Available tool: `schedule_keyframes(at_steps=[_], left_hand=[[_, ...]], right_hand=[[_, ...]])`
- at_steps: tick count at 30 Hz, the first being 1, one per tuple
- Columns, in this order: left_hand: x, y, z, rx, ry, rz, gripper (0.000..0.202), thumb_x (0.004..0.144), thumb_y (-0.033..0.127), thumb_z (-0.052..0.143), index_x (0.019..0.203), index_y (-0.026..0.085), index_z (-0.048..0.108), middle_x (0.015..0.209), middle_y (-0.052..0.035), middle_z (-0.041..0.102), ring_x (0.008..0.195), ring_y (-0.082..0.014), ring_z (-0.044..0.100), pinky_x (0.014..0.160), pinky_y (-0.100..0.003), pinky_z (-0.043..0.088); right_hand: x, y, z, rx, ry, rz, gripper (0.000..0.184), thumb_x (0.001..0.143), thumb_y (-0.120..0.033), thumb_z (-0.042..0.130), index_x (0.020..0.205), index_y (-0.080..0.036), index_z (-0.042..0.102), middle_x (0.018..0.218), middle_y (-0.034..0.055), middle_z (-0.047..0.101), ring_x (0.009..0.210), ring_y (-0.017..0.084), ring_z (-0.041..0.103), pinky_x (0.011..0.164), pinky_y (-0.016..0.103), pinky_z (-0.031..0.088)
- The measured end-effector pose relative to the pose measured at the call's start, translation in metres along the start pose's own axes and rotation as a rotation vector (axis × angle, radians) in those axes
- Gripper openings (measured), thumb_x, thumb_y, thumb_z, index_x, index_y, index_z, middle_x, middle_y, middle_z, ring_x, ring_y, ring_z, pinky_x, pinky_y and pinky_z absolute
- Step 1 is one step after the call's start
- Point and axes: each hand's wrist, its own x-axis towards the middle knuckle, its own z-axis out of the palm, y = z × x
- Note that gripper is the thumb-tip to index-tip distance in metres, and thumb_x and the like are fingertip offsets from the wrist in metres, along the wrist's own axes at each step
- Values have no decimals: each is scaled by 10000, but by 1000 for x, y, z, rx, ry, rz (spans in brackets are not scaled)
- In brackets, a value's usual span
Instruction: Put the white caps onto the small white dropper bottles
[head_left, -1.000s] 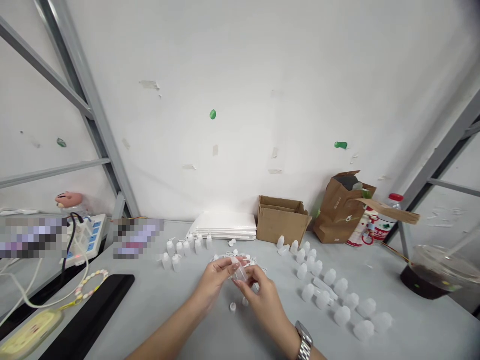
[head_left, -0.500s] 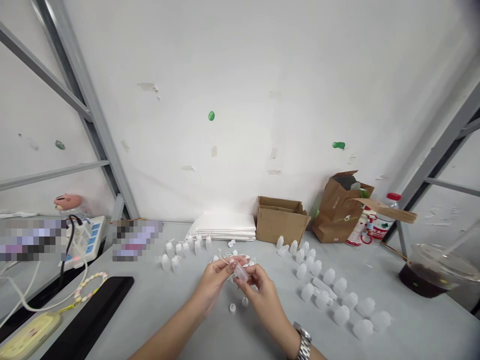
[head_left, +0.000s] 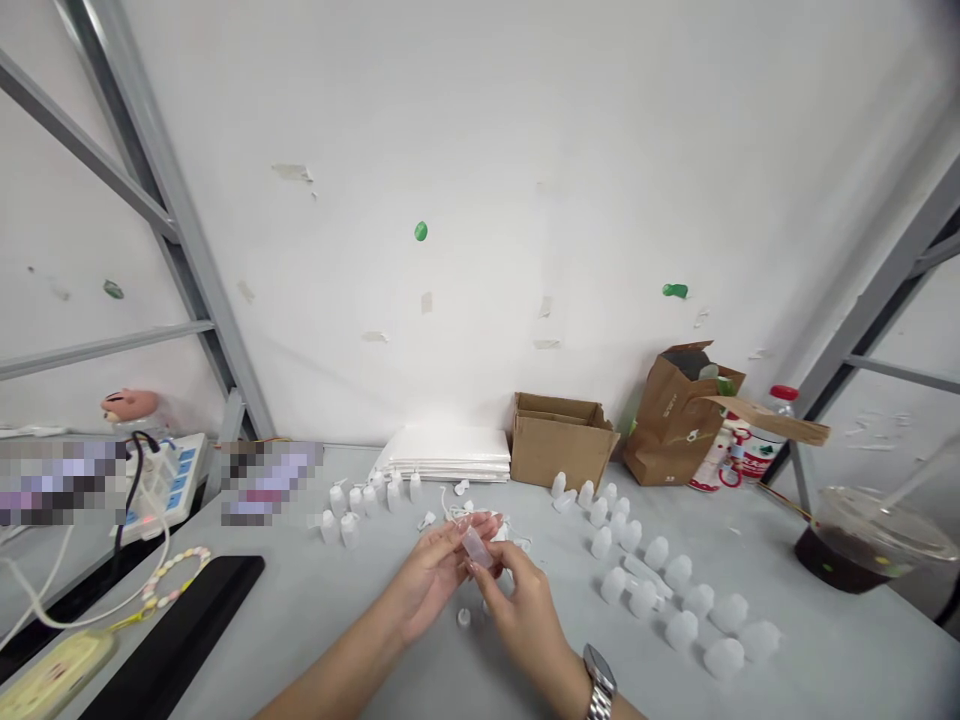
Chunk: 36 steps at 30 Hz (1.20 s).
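Note:
Between my hands is a small translucent plastic bottle (head_left: 475, 546), tilted above the table. My right hand (head_left: 523, 598) pinches its lower end between thumb and fingers. Around its upper end is my left hand (head_left: 439, 568), thumb in front and fingers stretched behind, palm partly turned up. Behind the fingers lie white caps with thin cords (head_left: 454, 508), partly hidden. A small white cap (head_left: 464, 618) rests on the table below my hands; another beside it is mostly covered by my right hand. Similar bottles (head_left: 682, 630) stand in loose rows on the right.
Several white-capped bottles (head_left: 349, 530) stand at the left. White flat packs (head_left: 450, 455) and a cardboard box (head_left: 562, 440) line the wall, with a paper bag (head_left: 664, 425) beside them. A drink cup (head_left: 847, 545) is far right; a black bar (head_left: 184, 640) and power strip (head_left: 176, 485) are left.
My left hand has loosened, its fingers straighter and its palm more visible. The bottle has shifted slightly left and shows more fully. My right hand now covers most of one cap below.

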Motion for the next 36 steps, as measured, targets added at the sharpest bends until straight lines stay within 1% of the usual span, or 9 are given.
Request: schedule_keyframes(at_steps=[5, 9, 14, 18, 21, 23, 26, 32, 36], left_hand=[[1, -1, -4, -7, -1, -7, 222, 760, 245, 573, 946, 150, 649, 1115, -118, 618, 1105, -277, 496, 907, -438, 400], [-1, 2, -1, 33, -5, -7, 230, 745, 223, 583, 946, 139, 654, 1107, -128, 621, 1092, -281, 505, 903, -428, 399], [-3, 6, 4, 81, -21, 26, 226, 753, 202, 567, 949, 128, 653, 1174, -132, 584, 1146, -289, 461, 906, -410, 398], [-3, 3, 4, 104, -18, 28, 259, 759, 224, 573, 995, 136, 636, 1210, -115, 563, 1171, -259, 447, 954, -367, 357], [-1, 2, 1, 106, -6, 7, 313, 773, 288, 564, 1050, 150, 611, 1221, -112, 555, 1163, -242, 457, 930, -334, 369], [0, 2, 0, 76, -2, -27, 374, 792, 376, 520, 1085, 154, 590, 1228, -118, 547, 1154, -248, 465, 901, -341, 386], [1, 3, -1, 26, 6, -60, 445, 806, 455, 458, 1093, 138, 582, 1213, -130, 557, 1151, -254, 468, 918, -360, 375], [-3, 1, 3, 92, 17, 37, 295, 794, 306, 533, 998, 113, 625, 1147, -150, 600, 1121, -284, 492, 902, -405, 409], [-4, 0, 5, 56, -39, 24, 280, 800, 250, 527, 1039, 131, 611, 1204, -142, 562, 1161, -284, 453, 906, -416, 412]], right_hand=[[-3, 8, 3, -105, 19, -90, 92, 811, -254, 509, 785, -180, 557, 720, 36, 595, 649, 149, 534, 619, 248, 429], [-4, 10, 4, -106, 13, -101, 82, 813, -245, 504, 789, -180, 548, 727, 38, 589, 658, 151, 529, 628, 252, 424], [-2, 2, 3, 5, -18, 47, 169, 814, -317, 500, 733, -177, 546, 691, 29, 595, 636, 146, 524, 620, 252, 419], [2, -1, 2, 217, -88, 180, 234, 794, -380, 524, 719, -163, 565, 663, 26, 612, 627, 150, 544, 614, 258, 431], [6, 2, 2, 389, -129, 263, 270, 758, -415, 565, 755, -146, 584, 678, 37, 624, 616, 152, 554, 601, 264, 441], [7, 4, 2, 436, -136, 290, 284, 743, -425, 579, 756, -141, 582, 668, 38, 622, 601, 151, 552, 590, 266, 443], [7, 4, 2, 370, -123, 249, 248, 757, -395, 568, 757, -147, 577, 695, 42, 630, 634, 158, 559, 620, 271, 443], [0, 7, 2, -13, -20, 29, 115, 770, -281, 555, 751, -168, 564, 712, 32, 606, 655, 155, 540, 631, 252, 423], [-2, 9, 4, -99, 40, -46, 96, 784, -256, 527, 748, -172, 557, 697, 35, 602, 636, 153, 543, 615, 247, 421]])
